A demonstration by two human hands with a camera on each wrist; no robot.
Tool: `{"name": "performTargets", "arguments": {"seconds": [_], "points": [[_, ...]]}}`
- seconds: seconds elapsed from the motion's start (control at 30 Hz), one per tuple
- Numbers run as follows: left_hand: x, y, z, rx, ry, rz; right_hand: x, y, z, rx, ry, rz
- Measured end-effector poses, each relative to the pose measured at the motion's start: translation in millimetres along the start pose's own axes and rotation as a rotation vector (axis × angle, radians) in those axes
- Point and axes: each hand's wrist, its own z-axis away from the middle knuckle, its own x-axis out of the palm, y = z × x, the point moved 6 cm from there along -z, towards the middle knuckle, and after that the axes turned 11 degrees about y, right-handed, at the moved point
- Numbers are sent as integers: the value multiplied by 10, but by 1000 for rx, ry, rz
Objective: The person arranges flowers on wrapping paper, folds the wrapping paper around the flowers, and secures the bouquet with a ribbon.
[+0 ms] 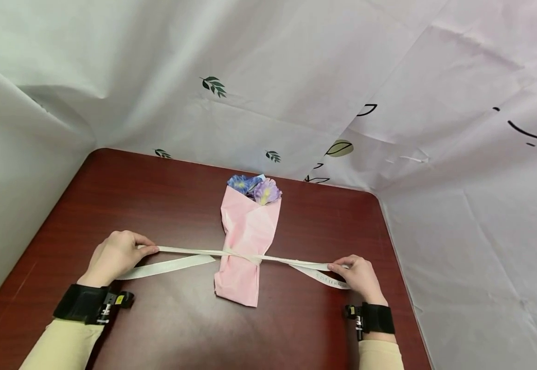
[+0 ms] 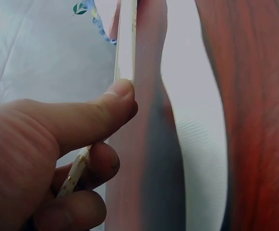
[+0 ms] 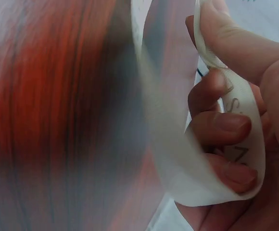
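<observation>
A bouquet (image 1: 250, 226) in pink wrapping paper lies on the table, with blue and purple flowers (image 1: 267, 191) showing at its top. White ribbon (image 1: 280, 259) is wrapped round its narrow middle and stretches out taut to both sides. On the left, my left hand (image 1: 118, 254) pinches the ribbon between thumb and forefinger. My right hand (image 1: 358, 275) pinches the other side, and in the right wrist view a loop of the printed ribbon (image 3: 178, 163) passes through its curled fingers. A loose length of ribbon (image 2: 197, 120) hangs slack beside the left hand.
The dark red wooden table (image 1: 166, 329) has rounded far corners. Pale sheeting (image 1: 157, 77) with leaf prints stands behind it and along both sides. Each wrist wears a black strap (image 1: 81, 304) with a small camera.
</observation>
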Motion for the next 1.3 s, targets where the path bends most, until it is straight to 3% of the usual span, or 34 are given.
{"name": "performTargets", "arguments": {"seconds": [0.33,0.6,1.3], "points": [[-42,-41,-3,-33,-24,3,-127,126,53,33,11,29],[-126,-184,8,-82,-16,-14,-211,256,51,79,51,68],[-222,-294,63,-181,13,-39,-287,560,85,203,58,105]]}}
